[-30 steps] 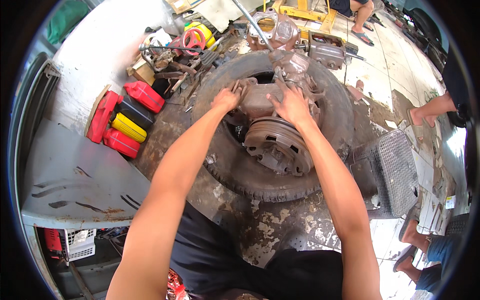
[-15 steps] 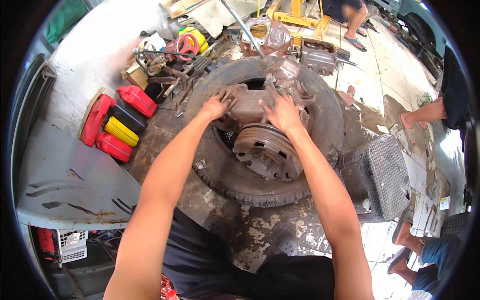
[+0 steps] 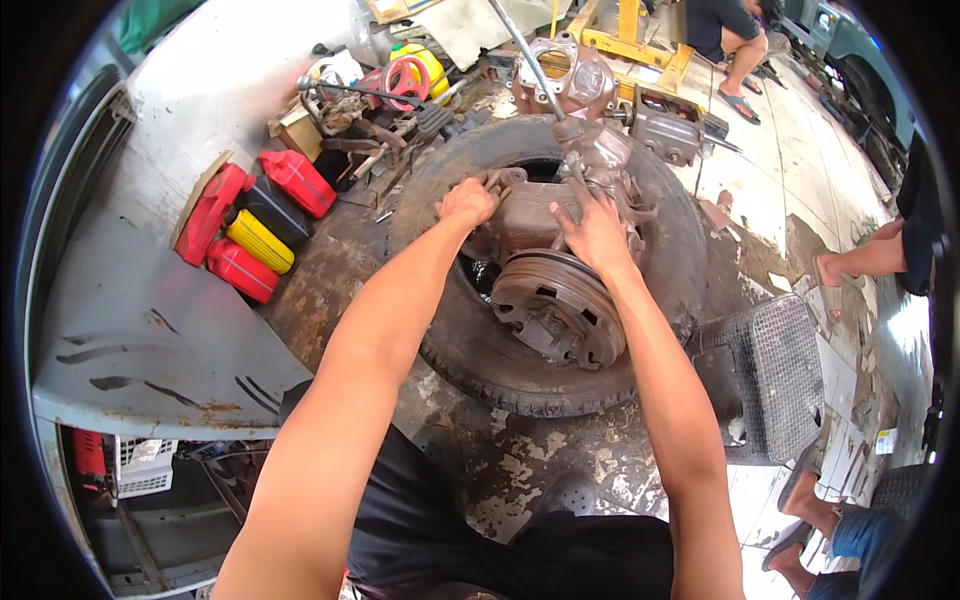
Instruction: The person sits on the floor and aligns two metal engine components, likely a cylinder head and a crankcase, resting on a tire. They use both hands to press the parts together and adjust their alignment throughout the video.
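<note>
A brown, greasy gearbox point(image 3: 530, 212) with a long lever point(image 3: 527, 58) rests on a tyre point(image 3: 480, 375) lying flat on the floor. Its round slotted drum point(image 3: 562, 312) faces my side. At the housing's left end, my left hand point(image 3: 470, 202) has its fingers curled over the edge; some fingertips are hard to see. My right hand point(image 3: 597, 238) lies against the top right of the housing, fingers spread, thumb apart, beside the lever's base. Both forearms reach forward on either side of the drum.
Red, black and yellow bottles point(image 3: 262, 232) stand at the left by a grey metal panel point(image 3: 150, 350). More gearbox castings point(image 3: 565, 80) and a yellow stand point(image 3: 630, 45) are beyond the tyre. A black mesh-topped stool point(image 3: 775, 375) stands right. Other people's legs point(image 3: 865, 255) show along the right.
The whole view has shifted, so the gearbox and tyre sit further right. My left hand has moved slightly toward the housing's far left edge, its fingers more curled; my right hand stays on the housing.
</note>
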Available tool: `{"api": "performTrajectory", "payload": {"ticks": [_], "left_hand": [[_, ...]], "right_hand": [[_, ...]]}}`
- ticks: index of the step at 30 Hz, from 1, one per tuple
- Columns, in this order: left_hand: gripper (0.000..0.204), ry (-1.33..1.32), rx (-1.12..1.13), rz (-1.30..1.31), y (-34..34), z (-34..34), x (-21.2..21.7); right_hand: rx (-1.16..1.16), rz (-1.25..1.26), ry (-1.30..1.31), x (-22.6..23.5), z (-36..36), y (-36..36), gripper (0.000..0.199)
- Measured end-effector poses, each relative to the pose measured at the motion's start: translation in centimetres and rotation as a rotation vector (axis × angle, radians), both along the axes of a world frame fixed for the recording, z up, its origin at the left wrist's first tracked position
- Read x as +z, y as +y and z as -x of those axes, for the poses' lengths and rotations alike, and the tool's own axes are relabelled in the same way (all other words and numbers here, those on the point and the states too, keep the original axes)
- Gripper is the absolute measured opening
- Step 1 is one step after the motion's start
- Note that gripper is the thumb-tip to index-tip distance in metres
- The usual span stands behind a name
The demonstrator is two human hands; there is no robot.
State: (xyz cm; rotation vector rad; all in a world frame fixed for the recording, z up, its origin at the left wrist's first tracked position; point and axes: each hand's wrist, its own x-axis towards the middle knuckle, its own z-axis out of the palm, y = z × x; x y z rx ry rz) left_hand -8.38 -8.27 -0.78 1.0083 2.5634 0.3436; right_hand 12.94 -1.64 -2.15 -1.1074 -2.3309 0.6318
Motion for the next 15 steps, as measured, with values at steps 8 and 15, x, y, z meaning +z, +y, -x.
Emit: {"api": "performTrajectory", "payload": {"ticks": [8,15], "left_hand": [[0.067,-0.120,-0.116,-0.086,1.0,3.6,-2.1],[0.056,-0.011,-0.290,-0.104,-0.9,6.3,-2.6]], "right_hand": [[-0.016,0.021,-0.022,0.2,-0.4,-0.1,0.066],[0.005,0.041,-0.014,0.5,0.5,-1.1,0.067]]}}
